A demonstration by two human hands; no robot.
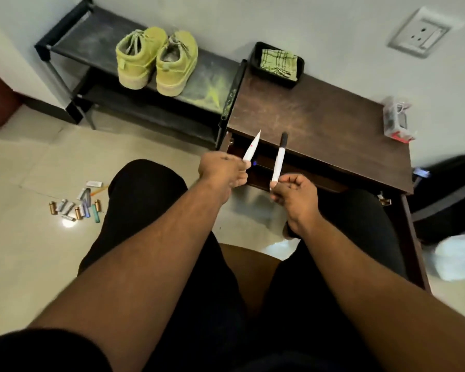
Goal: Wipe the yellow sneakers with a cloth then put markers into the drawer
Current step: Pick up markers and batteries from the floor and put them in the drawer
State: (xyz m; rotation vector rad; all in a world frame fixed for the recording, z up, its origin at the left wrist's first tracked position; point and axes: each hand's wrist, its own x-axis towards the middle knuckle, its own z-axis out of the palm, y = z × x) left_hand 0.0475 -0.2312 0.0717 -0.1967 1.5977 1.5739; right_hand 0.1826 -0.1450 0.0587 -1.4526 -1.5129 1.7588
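1. Left hand has its grip pinched on a white marker, tip pointing up toward 1 o'clock. It looks blurry, so the cap colour is hard to call (there's a tiny red dot on the barrel).
2. Right hand has its grip curled round the bottom of a second marker, white barrel with a black cap, standing nearly upright.
3. Both markers sit over the open drawer at the front of the brown counter, just apart from each other.
4. Sneakers are at 11 o'clock on the top of the black shoe rack, heels toward the camera, side by side and touching.
5. Cloth (green checked) lies in a black tray at the counter's far corner, around 12 o'clock.
6. Batteries and small bits are scattered on the floor at 9 o'clock.
7. A clear box rests on the counter's right edge, 2 o'clock.
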